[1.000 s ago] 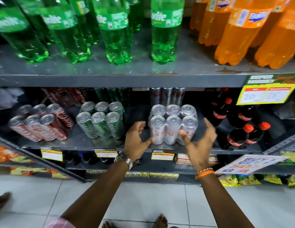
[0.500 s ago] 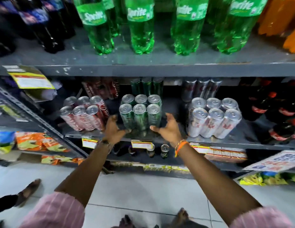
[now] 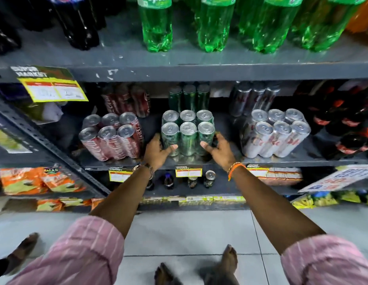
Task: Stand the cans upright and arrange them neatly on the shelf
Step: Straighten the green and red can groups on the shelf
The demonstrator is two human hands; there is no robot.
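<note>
A block of several green cans stands upright in the middle of the grey shelf. My left hand presses against its left side, thumb across the front. My right hand cups its right side the same way. To the left stands a block of red cans, leaning a little. To the right stands a block of silver cans, also leaning. More red, green and silver cans stand in rows behind them.
Green bottles and dark bottles fill the shelf above. Dark bottles with red caps crowd the right end. A yellow price sign hangs at left. Small cans sit on the shelf below. Another person's foot is at left.
My hands left the silver cans and moved left to the green block, now holding it on both sides. My view shifted left with them.
</note>
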